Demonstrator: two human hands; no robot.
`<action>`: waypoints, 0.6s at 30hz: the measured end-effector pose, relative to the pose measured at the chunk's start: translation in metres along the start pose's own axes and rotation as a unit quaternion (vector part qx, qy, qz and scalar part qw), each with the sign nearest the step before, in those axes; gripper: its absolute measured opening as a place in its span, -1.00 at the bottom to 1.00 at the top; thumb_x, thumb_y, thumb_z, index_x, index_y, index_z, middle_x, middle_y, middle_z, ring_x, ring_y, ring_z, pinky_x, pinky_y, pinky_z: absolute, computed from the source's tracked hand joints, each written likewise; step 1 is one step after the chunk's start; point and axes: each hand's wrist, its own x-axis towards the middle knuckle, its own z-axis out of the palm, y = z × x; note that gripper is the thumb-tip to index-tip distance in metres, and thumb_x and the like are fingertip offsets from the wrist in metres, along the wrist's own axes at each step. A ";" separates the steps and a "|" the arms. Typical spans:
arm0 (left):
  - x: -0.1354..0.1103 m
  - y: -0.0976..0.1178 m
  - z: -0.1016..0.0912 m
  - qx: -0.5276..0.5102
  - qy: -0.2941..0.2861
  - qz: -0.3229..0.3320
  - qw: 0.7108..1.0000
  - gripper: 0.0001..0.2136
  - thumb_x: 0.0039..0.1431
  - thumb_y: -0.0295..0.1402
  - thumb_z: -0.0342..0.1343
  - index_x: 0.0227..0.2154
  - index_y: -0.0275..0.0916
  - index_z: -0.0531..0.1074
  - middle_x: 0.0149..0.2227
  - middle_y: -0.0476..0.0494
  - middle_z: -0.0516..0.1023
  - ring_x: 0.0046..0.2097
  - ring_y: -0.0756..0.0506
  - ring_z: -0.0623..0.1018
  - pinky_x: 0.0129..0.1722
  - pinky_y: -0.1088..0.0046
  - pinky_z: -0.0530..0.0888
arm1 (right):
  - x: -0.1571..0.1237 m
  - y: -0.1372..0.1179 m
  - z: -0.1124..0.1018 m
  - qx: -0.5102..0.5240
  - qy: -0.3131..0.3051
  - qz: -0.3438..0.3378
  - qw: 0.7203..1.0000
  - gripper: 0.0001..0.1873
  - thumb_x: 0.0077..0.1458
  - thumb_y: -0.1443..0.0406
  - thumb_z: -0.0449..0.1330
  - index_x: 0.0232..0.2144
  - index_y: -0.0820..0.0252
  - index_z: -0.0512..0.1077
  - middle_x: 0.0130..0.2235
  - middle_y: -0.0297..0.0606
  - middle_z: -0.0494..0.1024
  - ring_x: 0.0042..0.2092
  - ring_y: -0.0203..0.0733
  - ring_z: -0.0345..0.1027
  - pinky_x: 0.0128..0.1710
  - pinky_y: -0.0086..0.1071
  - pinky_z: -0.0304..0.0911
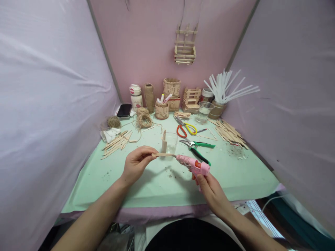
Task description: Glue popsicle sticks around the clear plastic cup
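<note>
My left hand (138, 162) pinches one end of a wooden craft stick (162, 154), held level above the table. In my right hand (208, 188) is a pink hot glue gun (192, 164), its nozzle pointing left and meeting, or nearly meeting, the stick's free end. Just behind the stick stands a clear plastic cup (171, 141) with a piece of craft stick (164, 141) upright against its left side. Green-handled pruning shears (199, 148) lie behind the glue gun, and scissors (186, 127) with red and yellow handles rest farther back.
Loose craft sticks lie in piles at left (116, 144) and right (230, 133). Twine (143, 118), a phone (124, 110), a bottle (136, 97), a pen holder (161, 111), a water cup (204, 112) and a pot of white glue sticks (217, 109) line the back. Fabric walls enclose both sides.
</note>
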 end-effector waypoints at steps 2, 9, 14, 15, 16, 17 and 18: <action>0.000 -0.001 0.000 0.007 -0.004 0.000 1.000 -0.92 0.09 -0.49 0.25 -0.34 -0.22 0.58 -0.34 -0.11 0.62 -0.28 -0.01 0.59 -0.31 0.55 0.54 | 0.002 -0.001 -0.002 -0.028 -0.002 -0.033 0.999 -0.54 0.28 -0.04 -0.09 -0.28 0.08 0.47 -0.49 -0.26 0.45 -0.37 -0.09 0.37 -0.32 -0.25 0.34; -0.002 -0.002 -0.001 -0.033 0.004 -0.034 0.999 -0.92 0.12 -0.48 0.23 -0.32 -0.20 0.57 -0.31 -0.09 0.60 -0.29 0.01 0.58 -0.29 0.57 0.54 | 0.014 0.031 -0.048 -0.300 0.063 -0.084 0.948 -0.62 0.30 0.05 -0.11 -0.35 0.13 0.35 -0.40 -0.18 0.43 -0.34 -0.07 0.30 -0.32 -0.21 0.26; 0.000 -0.003 0.003 -0.044 0.007 -0.056 0.997 -0.94 0.11 -0.45 0.24 -0.32 -0.22 0.56 -0.32 -0.10 0.59 -0.29 0.00 0.58 -0.29 0.54 0.54 | 0.013 0.077 -0.106 -0.563 0.125 -0.060 0.815 -0.78 0.23 0.19 -0.03 -0.42 0.10 0.29 -0.39 0.01 0.37 -0.33 0.12 0.27 -0.34 -0.06 0.19; 0.000 -0.003 0.004 -0.041 0.005 -0.057 0.998 -0.94 0.11 -0.45 0.24 -0.32 -0.23 0.56 -0.32 -0.10 0.59 -0.29 0.00 0.58 -0.29 0.54 0.53 | 0.011 0.087 -0.116 -0.585 0.130 -0.047 0.799 -0.81 0.20 0.21 0.01 -0.45 0.09 0.28 -0.40 0.01 0.36 -0.33 0.15 0.28 -0.36 -0.05 0.17; 0.000 -0.004 0.004 -0.037 0.002 -0.056 0.998 -0.94 0.11 -0.44 0.24 -0.33 -0.22 0.56 -0.32 -0.10 0.59 -0.29 -0.01 0.57 -0.29 0.53 0.53 | 0.008 0.097 -0.123 -0.595 0.132 -0.033 0.792 -0.82 0.17 0.22 0.04 -0.49 0.07 0.26 -0.43 -0.01 0.34 -0.33 0.16 0.30 -0.38 -0.06 0.16; 0.000 -0.005 0.004 -0.029 -0.004 -0.054 0.998 -0.95 0.12 -0.44 0.24 -0.33 -0.22 0.55 -0.33 -0.10 0.59 -0.29 -0.01 0.57 -0.30 0.53 0.52 | 0.007 0.106 -0.130 -0.594 0.131 -0.024 0.794 -0.81 0.15 0.22 0.06 -0.51 0.05 0.25 -0.45 -0.05 0.33 -0.34 0.15 0.31 -0.40 -0.07 0.16; 0.000 -0.006 0.004 -0.019 -0.012 -0.050 0.999 -0.95 0.12 -0.44 0.24 -0.33 -0.22 0.55 -0.33 -0.09 0.58 -0.28 -0.01 0.56 -0.30 0.52 0.51 | 0.005 0.114 -0.136 -0.588 0.126 -0.020 0.799 -0.79 0.15 0.21 0.07 -0.53 0.05 0.25 -0.47 -0.09 0.31 -0.35 0.14 0.32 -0.41 -0.07 0.16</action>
